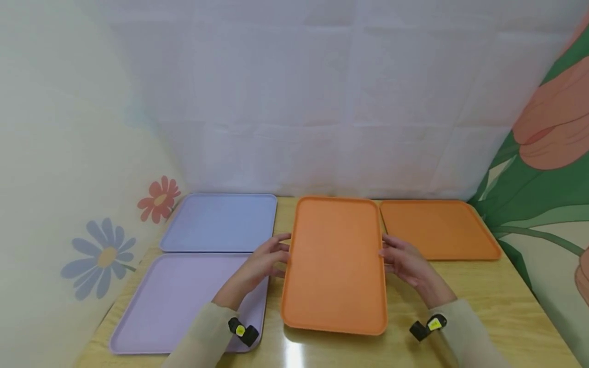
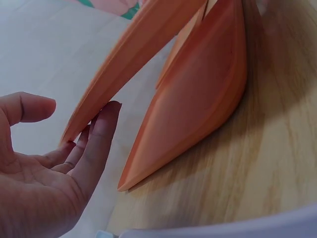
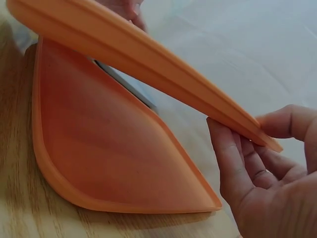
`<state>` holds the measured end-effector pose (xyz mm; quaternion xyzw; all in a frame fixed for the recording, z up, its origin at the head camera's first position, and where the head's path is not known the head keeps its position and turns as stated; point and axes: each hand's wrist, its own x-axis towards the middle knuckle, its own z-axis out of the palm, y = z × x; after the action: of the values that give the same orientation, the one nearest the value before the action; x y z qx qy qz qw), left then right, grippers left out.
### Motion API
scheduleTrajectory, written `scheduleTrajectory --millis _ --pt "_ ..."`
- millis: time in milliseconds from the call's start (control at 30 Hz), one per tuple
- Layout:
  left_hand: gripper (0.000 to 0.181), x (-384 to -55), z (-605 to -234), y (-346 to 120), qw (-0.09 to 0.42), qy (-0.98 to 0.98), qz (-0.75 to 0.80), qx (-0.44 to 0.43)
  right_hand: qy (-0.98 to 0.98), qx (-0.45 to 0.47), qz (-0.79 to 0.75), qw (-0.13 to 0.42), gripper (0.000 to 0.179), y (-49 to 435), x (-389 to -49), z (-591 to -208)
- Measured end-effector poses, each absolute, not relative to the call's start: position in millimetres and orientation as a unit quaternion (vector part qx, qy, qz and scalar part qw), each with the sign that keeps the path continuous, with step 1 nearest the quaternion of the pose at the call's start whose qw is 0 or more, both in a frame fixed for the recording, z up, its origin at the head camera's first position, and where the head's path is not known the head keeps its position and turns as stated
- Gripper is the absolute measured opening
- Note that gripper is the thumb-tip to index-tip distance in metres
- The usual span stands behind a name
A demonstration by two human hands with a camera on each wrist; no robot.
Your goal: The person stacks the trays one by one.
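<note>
A flat orange tray (image 1: 338,266) with rounded corners is raised and tilted between the two hands. The left hand (image 1: 267,258) touches its left side; in the left wrist view, extended fingers (image 2: 99,144) support it from below while the thumb stands apart. On the opposite side the right hand (image 1: 407,260) pinches the edge, thumb above and fingers (image 3: 230,163) beneath. Directly below lies a second orange tray (image 3: 104,134) on the table, hidden in the head view by the raised one.
At left, a blue tray (image 1: 221,222) lies behind a lilac tray (image 1: 184,301). Another orange tray (image 1: 437,230) is at the back right. The wooden table (image 1: 478,296) ends against a white cloth backdrop (image 1: 322,102), with flower-painted walls beside it.
</note>
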<state>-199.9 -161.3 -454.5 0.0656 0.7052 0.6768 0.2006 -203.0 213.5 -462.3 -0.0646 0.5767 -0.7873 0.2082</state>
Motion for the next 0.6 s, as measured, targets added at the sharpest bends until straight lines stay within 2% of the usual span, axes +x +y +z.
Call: scheduleTrajectory --millis 600 --pt "0.072 -204.1 -458.5 -157.0 0.211 0.708 0.671 0.053 0.599 -0.061 -0.766 0.225 0.07 218.2 -215.1 -468.8"
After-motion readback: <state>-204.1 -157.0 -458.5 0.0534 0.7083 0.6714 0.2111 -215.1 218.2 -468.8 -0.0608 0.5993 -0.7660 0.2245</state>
